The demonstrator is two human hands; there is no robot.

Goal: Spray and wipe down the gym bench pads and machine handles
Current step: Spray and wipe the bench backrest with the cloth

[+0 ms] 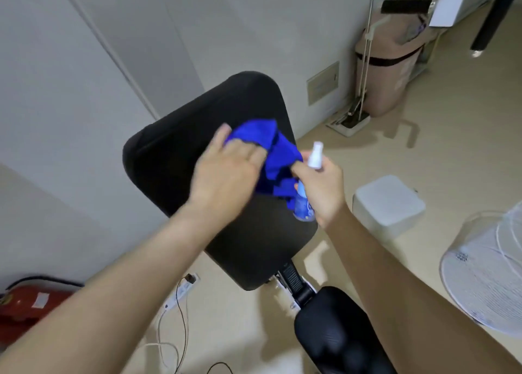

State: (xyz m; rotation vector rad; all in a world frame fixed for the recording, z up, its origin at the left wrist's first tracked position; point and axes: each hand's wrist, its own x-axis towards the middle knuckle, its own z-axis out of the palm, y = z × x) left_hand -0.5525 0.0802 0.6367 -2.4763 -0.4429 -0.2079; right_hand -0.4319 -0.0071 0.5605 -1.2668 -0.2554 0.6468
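A black bench pad (175, 159) fills the middle of the view, tilted toward the wall. A crumpled blue cloth (271, 150) lies over its right side. My left hand (226, 176) rests on the cloth's left part, fingers spread and blurred. My right hand (319, 193) is closed around a small spray bottle (315, 156) with a white nozzle and a blue label, and its fingertips also pinch the cloth's right end. A second black padded seat (336, 334) sits below, joined to the first by a black bracket.
A white box (389, 201) and a white fan guard (485, 269) stand on the floor at right. A pink bin (387, 71) with a mop stands by the wall. A red extinguisher (31, 303) and a power strip (180, 291) with cables lie at lower left.
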